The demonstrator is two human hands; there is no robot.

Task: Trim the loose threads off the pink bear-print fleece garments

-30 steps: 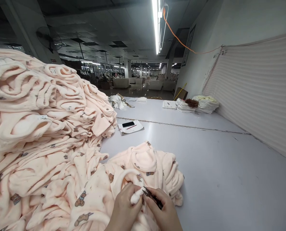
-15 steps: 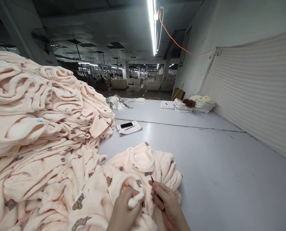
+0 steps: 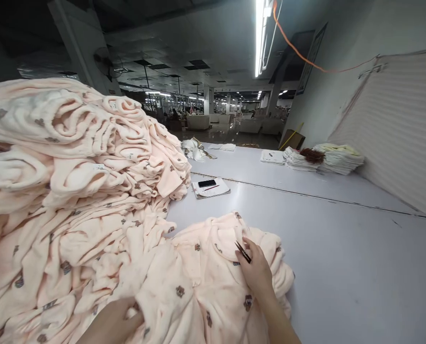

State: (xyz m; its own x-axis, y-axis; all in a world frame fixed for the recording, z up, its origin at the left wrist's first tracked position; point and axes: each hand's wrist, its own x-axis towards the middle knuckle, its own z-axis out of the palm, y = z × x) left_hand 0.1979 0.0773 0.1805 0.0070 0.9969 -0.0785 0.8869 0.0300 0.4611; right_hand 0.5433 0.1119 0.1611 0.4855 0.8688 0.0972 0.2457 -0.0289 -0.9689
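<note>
A pale pink fleece garment (image 3: 213, 282) printed with small brown bears lies bunched on the table in front of me. My right hand (image 3: 257, 267) is over its far right part, closed around small dark thread snips (image 3: 244, 252) whose two points face up and left. At lower left, my left hand (image 3: 115, 321) has its fingers curled into the fleece, gripping a fold of the garment; the fingertips are partly hidden by cloth.
A tall heap of the same pink fleece garments (image 3: 72, 191) fills the left side. A phone (image 3: 207, 183) and pen rest on a paper pad (image 3: 220, 189). Stacks of white cloth pieces (image 3: 340, 160) stand at the table's back right, near a striped curtain (image 3: 406, 129).
My left hand has moved down and left, from the white inner fleece to another fold. My right hand has moved up and forward with the snips. The view has turned left.
</note>
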